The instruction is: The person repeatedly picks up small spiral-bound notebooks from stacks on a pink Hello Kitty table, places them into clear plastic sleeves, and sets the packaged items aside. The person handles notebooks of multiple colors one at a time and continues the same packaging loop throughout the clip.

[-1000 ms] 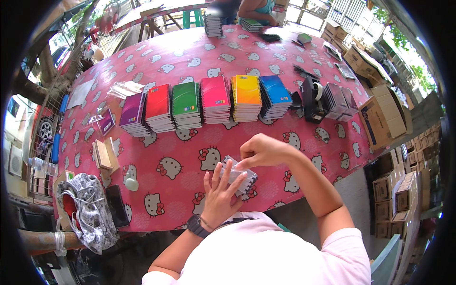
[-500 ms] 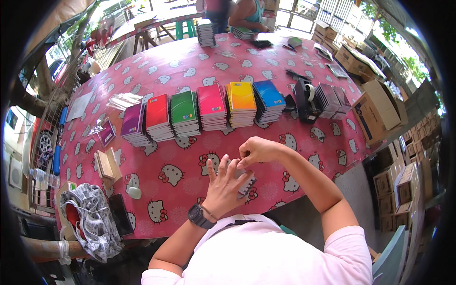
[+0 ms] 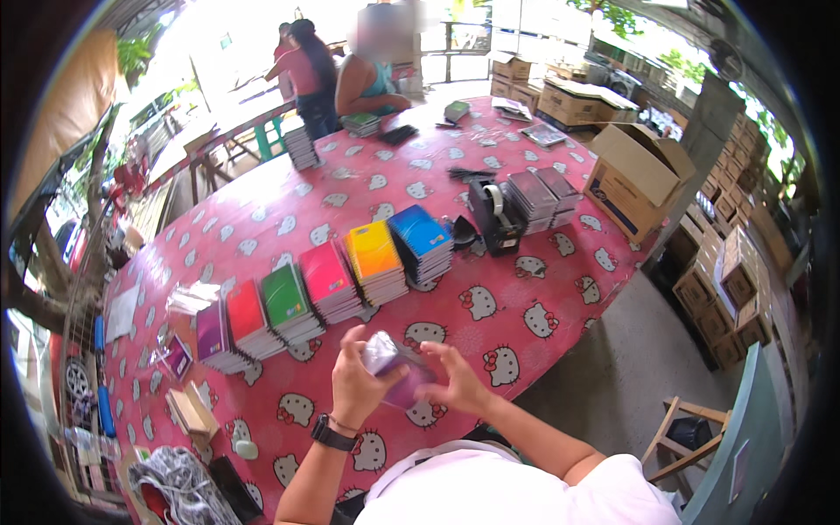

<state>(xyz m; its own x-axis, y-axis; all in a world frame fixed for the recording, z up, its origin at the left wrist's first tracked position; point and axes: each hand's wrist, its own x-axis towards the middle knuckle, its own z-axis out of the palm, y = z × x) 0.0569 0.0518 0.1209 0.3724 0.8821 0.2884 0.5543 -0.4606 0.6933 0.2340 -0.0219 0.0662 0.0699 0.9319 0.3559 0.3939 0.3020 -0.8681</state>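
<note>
My left hand (image 3: pixel 357 385), with a dark watch on its wrist, grips a purple notebook pack in shiny clear plastic (image 3: pixel 404 378) above the near part of the table. On the pack's other side is my right hand (image 3: pixel 459 385), its fingers apart and slightly blurred; whether it touches the plastic I cannot tell. Beyond my hands runs a slanting row of spiral notebook stacks: purple (image 3: pixel 213 334), red (image 3: pixel 250 317), green (image 3: pixel 287 294), pink (image 3: pixel 326 273), yellow (image 3: pixel 374 249) and blue (image 3: pixel 420 234).
A black tape dispenser (image 3: pixel 495 223) stands beside wrapped dark notebook stacks (image 3: pixel 535 194). An open carton (image 3: pixel 637 179) sits at the table's right edge. Wooden pieces (image 3: pixel 192 413), a pale green case (image 3: pixel 246 448) and a grey patterned cloth (image 3: pixel 179 490) lie at left. People (image 3: pixel 376 83) are at the far side.
My view has turned rightward and up. My hands have come apart from close finger work over the small pack; the purple pack is now raised in my left hand, with my right hand's fingers spread.
</note>
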